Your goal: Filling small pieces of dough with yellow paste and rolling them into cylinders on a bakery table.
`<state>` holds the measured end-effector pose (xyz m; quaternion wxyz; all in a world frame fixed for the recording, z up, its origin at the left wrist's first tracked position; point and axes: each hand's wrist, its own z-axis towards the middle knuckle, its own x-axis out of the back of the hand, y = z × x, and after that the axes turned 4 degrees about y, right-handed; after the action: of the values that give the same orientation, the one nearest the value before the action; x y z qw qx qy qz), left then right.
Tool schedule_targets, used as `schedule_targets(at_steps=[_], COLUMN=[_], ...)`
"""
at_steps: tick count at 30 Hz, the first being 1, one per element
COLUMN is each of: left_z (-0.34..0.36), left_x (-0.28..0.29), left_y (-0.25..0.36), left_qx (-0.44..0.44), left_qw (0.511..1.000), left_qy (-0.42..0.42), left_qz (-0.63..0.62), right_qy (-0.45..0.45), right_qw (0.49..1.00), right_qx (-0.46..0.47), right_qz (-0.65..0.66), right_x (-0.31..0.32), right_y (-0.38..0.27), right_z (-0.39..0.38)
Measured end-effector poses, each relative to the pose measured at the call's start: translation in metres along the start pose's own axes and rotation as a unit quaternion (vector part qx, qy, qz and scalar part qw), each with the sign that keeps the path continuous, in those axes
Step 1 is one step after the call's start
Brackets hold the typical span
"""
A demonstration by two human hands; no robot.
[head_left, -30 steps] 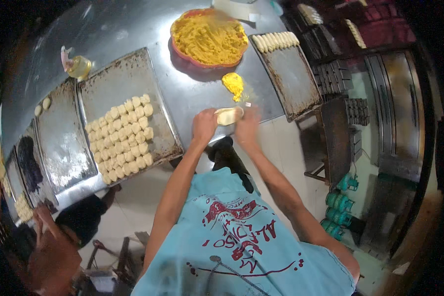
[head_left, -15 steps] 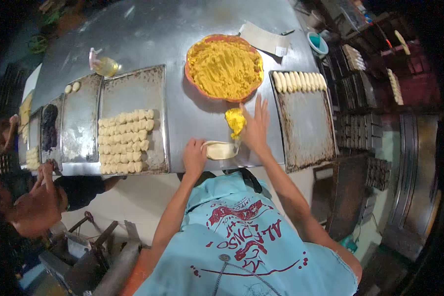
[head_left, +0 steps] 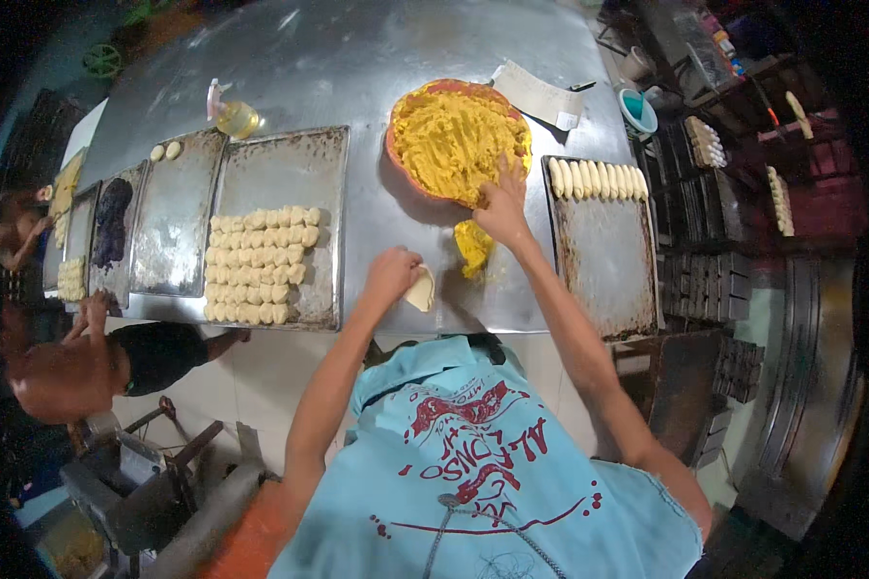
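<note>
While the left hand (head_left: pixel 393 275) closes around a flattened dough piece (head_left: pixel 421 288), the right hand (head_left: pixel 501 200) reaches open-fingered into the orange bowl (head_left: pixel 393 154) of yellow filling (head_left: pixel 454 135)

white paper sheet (head_left: pixel 541 94) beyond orange bowl (head_left: pixel 396 159)

Left hand (head_left: pixel 392 274) closed around a flat piece of pale dough (head_left: pixel 421 289) above the steel surface (head_left: pixel 377 58). Right hand (head_left: pixel 503 203) reaching into the orange bowl (head_left: pixel 393 154) of yellow filling (head_left: pixel 449 135), beside a small yellow lump (head_left: pixel 473 246). 2 trays alongside: dough squares (head_left: pixel 261 265) left, rolled pieces (head_left: pixel 599 179) right.
</note>
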<state>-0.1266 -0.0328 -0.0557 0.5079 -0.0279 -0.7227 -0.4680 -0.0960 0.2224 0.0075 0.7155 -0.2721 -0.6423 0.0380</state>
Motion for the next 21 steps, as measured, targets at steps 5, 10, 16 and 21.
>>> schedule_targets(at_steps=[5, 10, 16, 21], left_z=[0.014, 0.038, 0.027, 0.019], left_x=[-0.001, 0.009, 0.0, -0.004], left_y=[-0.037, -0.047, -0.062, -0.051], left_qx=[-0.097, -0.067, -0.063, -0.061], left_qw=[0.993, 0.982, 0.981, 0.982], left_qy=[0.021, -0.092, -0.007, 0.025], left_qz=[-0.056, -0.151, -0.181, -0.176], right_qy=[0.162, 0.143, -0.071, -0.01], right_qw=[0.982, 0.988, 0.975, 0.998], right_qx=[-0.001, -0.037, -0.022, 0.033], right_qz=[0.1, -0.053, -0.208, -0.058], right_x=[-0.03, -0.108, -0.061, -0.111], right_y=[-0.059, -0.094, -0.122, -0.07], right_z=[-0.086, -0.153, -0.158, -0.195])
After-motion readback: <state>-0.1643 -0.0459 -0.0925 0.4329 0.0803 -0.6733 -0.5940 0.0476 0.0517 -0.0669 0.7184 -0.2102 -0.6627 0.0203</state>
